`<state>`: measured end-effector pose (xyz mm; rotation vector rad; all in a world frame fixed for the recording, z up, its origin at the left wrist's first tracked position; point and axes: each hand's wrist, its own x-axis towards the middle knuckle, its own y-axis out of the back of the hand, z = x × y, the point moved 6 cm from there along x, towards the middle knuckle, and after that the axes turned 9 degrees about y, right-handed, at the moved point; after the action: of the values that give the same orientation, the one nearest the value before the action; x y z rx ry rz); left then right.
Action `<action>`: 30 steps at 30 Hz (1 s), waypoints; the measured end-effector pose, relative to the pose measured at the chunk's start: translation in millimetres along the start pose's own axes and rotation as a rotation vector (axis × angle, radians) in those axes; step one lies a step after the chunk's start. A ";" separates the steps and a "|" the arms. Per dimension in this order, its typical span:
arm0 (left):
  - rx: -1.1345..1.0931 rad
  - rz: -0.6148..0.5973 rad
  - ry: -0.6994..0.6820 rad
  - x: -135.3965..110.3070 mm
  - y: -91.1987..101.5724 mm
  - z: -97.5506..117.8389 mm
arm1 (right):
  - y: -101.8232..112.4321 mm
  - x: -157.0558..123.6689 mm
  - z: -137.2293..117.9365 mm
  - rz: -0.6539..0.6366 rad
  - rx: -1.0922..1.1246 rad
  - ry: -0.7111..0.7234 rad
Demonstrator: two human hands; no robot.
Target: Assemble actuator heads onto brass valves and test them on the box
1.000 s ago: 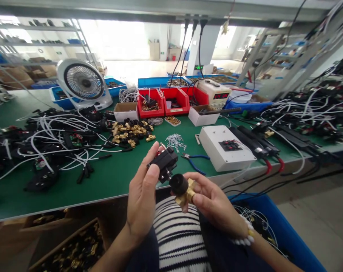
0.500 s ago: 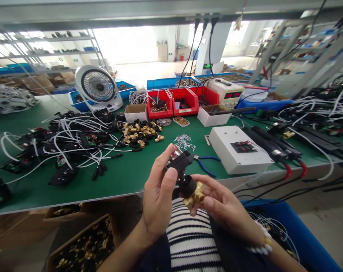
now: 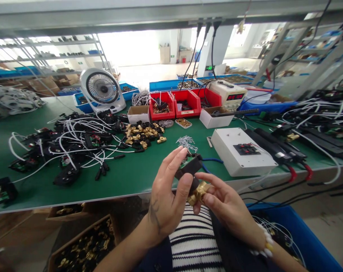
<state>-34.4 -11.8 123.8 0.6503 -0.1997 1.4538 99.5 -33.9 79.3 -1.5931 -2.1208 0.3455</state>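
I am holding a black block (image 3: 189,167) pressed down onto a brass fitting (image 3: 200,190), the two touching, in the air just over my lap in front of the near edge of the green table (image 3: 126,177). My left hand (image 3: 167,198) is gripping the black block, thumb on its near face and fingers curling over its far side. My right hand (image 3: 228,206) is pinching the brass fitting from below and from the right, fingertips closed around it.

Just behind my hands, blue-handled pliers (image 3: 211,160) are lying on the table, partly hidden by the block. Beyond them a heap of small silver clips (image 3: 185,142) is sitting, and to the right a white box (image 3: 242,153) with red and black switches. Farther left, a pile of brass fittings (image 3: 143,134) is lying beside a tangle of white wires (image 3: 75,141). A blue crate (image 3: 304,238) is standing by my right arm.
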 end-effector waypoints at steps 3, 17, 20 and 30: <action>0.015 0.010 0.005 1.7 0.6 -0.1 | -0.6 1.5 2.4 -0.006 0.040 -0.028; -0.060 0.016 0.115 -3.0 0.6 -11.0 | -4.1 1.4 1.5 0.073 -0.064 0.000; -0.050 -0.079 0.157 -1.7 -1.9 -14.7 | -0.4 3.2 2.2 0.117 -0.112 -0.004; 0.307 -0.053 -0.034 -5.7 -2.2 -0.7 | 6.6 8.0 -15.7 0.148 -0.226 0.105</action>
<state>-33.3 -16.3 119.8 0.9231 0.0159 1.4356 111.1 -25.5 91.5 -1.8578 -2.0259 0.0674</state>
